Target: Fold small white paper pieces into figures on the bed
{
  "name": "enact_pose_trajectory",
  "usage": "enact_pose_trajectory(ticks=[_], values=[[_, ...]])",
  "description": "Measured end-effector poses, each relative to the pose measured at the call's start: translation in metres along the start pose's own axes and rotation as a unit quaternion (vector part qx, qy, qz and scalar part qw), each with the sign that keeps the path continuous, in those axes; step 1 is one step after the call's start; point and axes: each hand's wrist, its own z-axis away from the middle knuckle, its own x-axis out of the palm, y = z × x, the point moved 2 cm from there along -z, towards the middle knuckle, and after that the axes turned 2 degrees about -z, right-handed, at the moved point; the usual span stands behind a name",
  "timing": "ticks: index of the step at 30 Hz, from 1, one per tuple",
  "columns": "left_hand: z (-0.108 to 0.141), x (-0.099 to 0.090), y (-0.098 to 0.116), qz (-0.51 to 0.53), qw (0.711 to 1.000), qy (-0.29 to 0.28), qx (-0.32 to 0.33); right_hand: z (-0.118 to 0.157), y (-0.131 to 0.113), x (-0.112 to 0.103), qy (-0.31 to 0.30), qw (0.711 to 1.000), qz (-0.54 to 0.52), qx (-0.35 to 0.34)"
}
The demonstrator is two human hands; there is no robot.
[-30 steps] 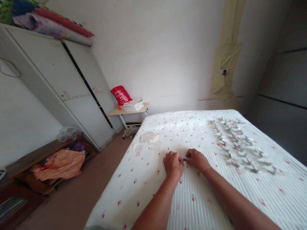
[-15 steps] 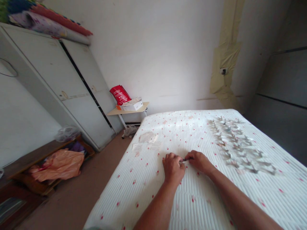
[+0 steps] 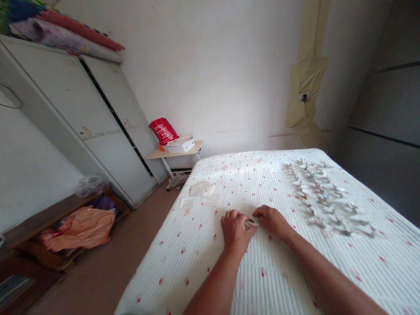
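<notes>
On the bed's white, red-spotted cover point(image 3: 262, 272), my left hand point(image 3: 234, 225) grips a small folded piece of paper point(image 3: 250, 224) between thumb and fingers. The paper is greyish with a dark part along its upper edge. My right hand point(image 3: 271, 218) lies just to the right of it, fingers bent and pressed together. Whether anything is between those fingertips is hidden. Right of my hands stand several small folded-paper figures point(image 3: 315, 188) in rows. Ahead to the left lie flat printed paper sheets point(image 3: 201, 189).
A small table point(image 3: 152, 154) with a red bag point(image 3: 163, 130) and a white box point(image 3: 181, 145) stands beyond the bed's far left corner. Grey cabinets point(image 3: 65, 87) line the left. An orange plastic bag point(image 3: 80, 227) lies on a low wooden unit point(image 3: 36, 215).
The dark strip that spanned both hands no longer does; the right fingertips have drawn slightly away from it. More of the folded paper shows beside the left thumb.
</notes>
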Motion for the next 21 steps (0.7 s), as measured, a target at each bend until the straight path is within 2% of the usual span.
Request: enact_pose_trajectory(ticks=[2,7,10,13,18,21], values=[[0.000,0.000,0.001,-0.002,1.000,0.000,0.000,-0.001,0.001,0.002,0.022,0.999,0.026,-0.009],[0.001,-0.004,0.001,-0.030,0.999,-0.001,-0.031,-0.001,-0.003,0.007,0.005,0.997,0.063,-0.034],[0.001,-0.006,0.000,-0.054,0.997,-0.021,-0.052,0.001,-0.005,0.008,0.007,0.996,0.077,-0.042],[0.002,-0.007,0.000,-0.064,0.996,-0.032,-0.051,0.003,-0.007,0.007,0.002,0.995,0.087,-0.052],[0.002,-0.006,-0.001,-0.061,0.997,-0.025,-0.044,0.005,-0.011,0.005,0.016,0.993,0.091,-0.067],[0.002,-0.005,-0.001,-0.054,0.997,-0.018,-0.042,0.006,-0.012,0.006,0.005,0.991,0.098,-0.088]])
